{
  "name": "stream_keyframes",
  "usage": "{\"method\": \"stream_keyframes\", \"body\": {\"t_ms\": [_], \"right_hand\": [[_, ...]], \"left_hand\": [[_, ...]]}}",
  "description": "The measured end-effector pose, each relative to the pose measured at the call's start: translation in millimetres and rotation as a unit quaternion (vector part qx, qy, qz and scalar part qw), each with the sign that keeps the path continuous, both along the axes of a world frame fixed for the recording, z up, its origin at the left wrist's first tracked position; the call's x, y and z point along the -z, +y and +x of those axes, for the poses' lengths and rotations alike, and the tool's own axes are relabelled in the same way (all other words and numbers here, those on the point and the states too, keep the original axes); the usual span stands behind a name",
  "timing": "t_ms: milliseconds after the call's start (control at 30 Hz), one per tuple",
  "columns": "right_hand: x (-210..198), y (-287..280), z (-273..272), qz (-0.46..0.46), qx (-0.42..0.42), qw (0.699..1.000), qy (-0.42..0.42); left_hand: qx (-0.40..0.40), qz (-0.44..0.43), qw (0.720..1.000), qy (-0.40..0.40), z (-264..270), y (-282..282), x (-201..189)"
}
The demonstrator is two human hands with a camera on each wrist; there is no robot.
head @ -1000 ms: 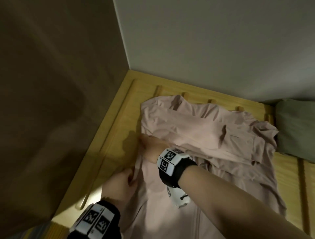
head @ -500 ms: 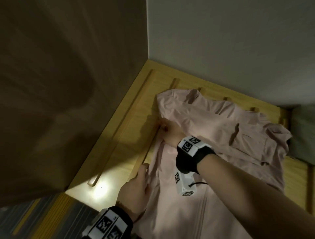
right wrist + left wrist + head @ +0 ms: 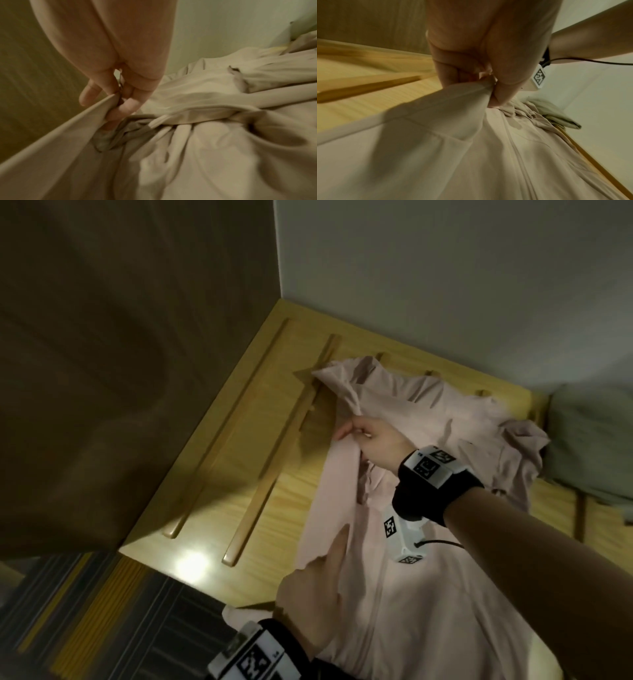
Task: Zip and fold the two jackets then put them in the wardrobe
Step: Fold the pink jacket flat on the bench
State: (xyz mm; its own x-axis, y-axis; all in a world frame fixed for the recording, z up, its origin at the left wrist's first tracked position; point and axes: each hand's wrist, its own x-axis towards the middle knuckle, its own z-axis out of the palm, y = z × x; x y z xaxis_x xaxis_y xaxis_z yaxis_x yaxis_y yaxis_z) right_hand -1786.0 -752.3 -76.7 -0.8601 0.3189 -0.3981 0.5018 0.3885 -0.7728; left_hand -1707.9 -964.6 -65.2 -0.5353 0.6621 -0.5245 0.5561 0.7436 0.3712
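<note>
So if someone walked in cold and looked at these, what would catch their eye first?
Probably the pale pink jacket spread over the yellow wooden slats, with both hands gripping its left edge: the right hand higher up, the left hand lower down. After that, the grey-green cloth bunched at the far right by the wall.

We are looking at a light wooden slatted bed base [image 3: 246, 460] sitting in the corner where a brown panel is meeting a pale wall. Raised slats [image 3: 270, 470] are running from its near edge toward the far edge. A pink jacket [image 3: 428, 577] is lying directly on the base, spreading from the far edge to the near edge, its upper part bunching toward the far right. A grey-green cushion [image 3: 589, 446] is resting at the far right corner, just beside the jacket.
</note>
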Motion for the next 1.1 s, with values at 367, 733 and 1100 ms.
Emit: {"method": "stream_keyframes", "body": {"t_ms": [367, 733, 1100], "right_hand": [[12.7, 23.3, 45.8, 0.066, 0.048, 0.993, -0.083], [21.4, 24.7, 51.7, 0.048, 0.011, 0.994, -0.094], [28.6, 29.0, 54.4, 0.040, 0.024, 0.996, -0.076]], "left_hand": [[0.070, -0.056, 0.991, -0.101, 49.2, 11.4, 15.5], [0.114, -0.100, 0.988, -0.008, 57.7, -2.8, 15.5], [0.119, -0.003, 0.990, 0.074, 67.3, -10.2, 15.1]]}}
